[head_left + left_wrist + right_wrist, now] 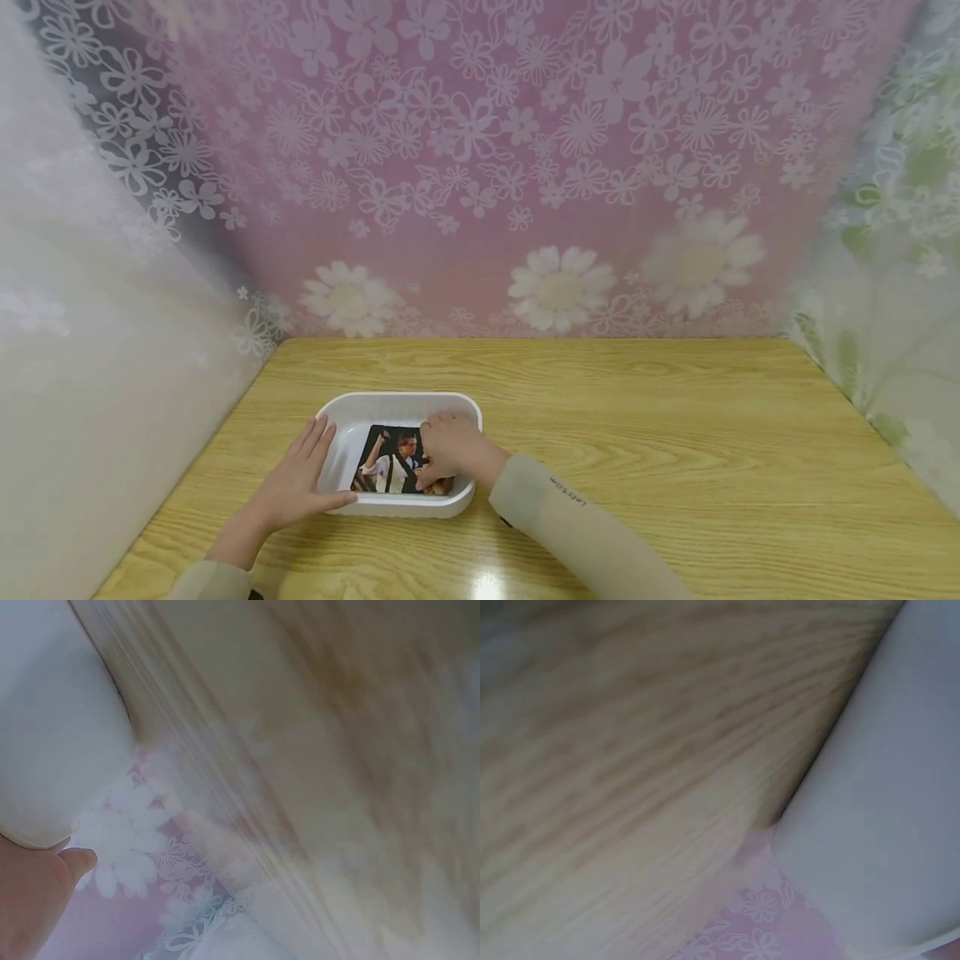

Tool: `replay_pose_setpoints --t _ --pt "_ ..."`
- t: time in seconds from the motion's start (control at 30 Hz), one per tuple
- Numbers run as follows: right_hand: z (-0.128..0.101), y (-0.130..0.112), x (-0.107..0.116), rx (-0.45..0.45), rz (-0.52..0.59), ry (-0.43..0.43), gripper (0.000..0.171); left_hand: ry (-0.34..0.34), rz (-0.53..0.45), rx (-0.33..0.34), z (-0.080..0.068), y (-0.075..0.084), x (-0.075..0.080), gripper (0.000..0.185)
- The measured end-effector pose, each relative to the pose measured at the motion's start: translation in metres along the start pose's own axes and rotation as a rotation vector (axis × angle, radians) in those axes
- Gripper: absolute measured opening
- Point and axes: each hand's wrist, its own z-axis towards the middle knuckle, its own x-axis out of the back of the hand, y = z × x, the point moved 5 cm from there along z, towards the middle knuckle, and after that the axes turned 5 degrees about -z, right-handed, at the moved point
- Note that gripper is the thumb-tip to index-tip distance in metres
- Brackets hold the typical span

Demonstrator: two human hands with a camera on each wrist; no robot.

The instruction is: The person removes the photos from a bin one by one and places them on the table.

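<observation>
White tray (352, 408), steadied by the flat left hand (296, 483), may skid if the right hand (450, 450) pinching the photo (386, 467) tugs hard.

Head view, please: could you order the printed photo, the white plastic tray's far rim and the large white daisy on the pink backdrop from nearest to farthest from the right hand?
1. Printed photo: under the right hand, inside the tray.
2. White plastic tray's far rim: just beyond the fingers.
3. Large white daisy: on the pink backdrop, past the table.
</observation>
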Motion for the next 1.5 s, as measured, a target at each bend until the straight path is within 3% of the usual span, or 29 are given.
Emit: replay_pose_setpoints --t 0.37,0.6,0.8,1.13,1.5 --pt "0.003 0.001 -0.001 0.009 0.007 0.068 0.058 0.039 -0.011 -0.022 -0.002 0.000 -0.001 0.100" --pt "0.001 0.006 0.007 -0.015 0.036 0.141 0.069 0.042 -0.017 -0.034 0.000 -0.001 0.000 0.099" --pt "0.001 0.011 0.013 -0.024 0.143 0.233 0.056 0.014 -0.036 -0.014 0.000 -0.003 -0.002 0.100" --pt "0.000 0.013 0.016 -0.054 0.327 0.247 0.049 0.004 -0.024 -0.002 -0.001 -0.003 -0.002 0.100" --pt "-0.002 0.020 0.020 -0.045 0.541 0.334 0.021 -0.008 -0.023 0.005 0.000 -0.002 -0.001 0.101"
